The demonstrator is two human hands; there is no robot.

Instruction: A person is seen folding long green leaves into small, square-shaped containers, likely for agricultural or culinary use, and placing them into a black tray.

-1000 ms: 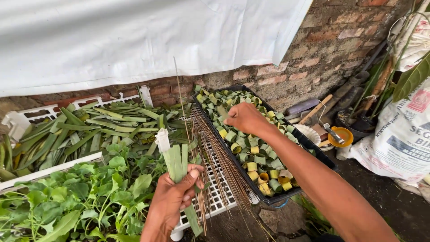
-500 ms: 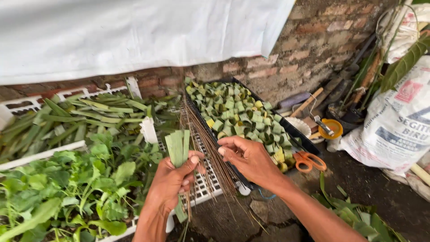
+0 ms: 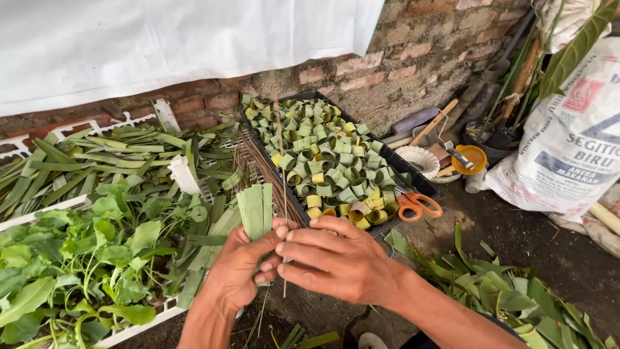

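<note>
My left hand (image 3: 237, 265) grips a small bundle of flat green leaf strips (image 3: 256, 210) that stand upright out of the fist. My right hand (image 3: 336, 258) lies right beside it, fingertips touching the left fingers, and pinches a thin brown stick (image 3: 282, 161) that runs up past the strips. Just beyond both hands stands a black tray (image 3: 413, 178) filled with several small rings rolled from green and yellow leaf (image 3: 326, 158). A bundle of thin brown sticks (image 3: 258, 171) lies along the tray's left side.
Long cut leaf strips (image 3: 97, 158) lie on a white plastic crate (image 3: 184, 171). Leafy green plants (image 3: 77, 258) fill the left. Orange-handled scissors (image 3: 420, 203) rest at the tray's corner. A brick wall, a white sack (image 3: 568, 142), tools and loose leaves (image 3: 491, 284) lie at the right.
My right hand came back from the ring tray to the stick bundle, took one thin stick and now meets my left hand. The view has swung to the right.
</note>
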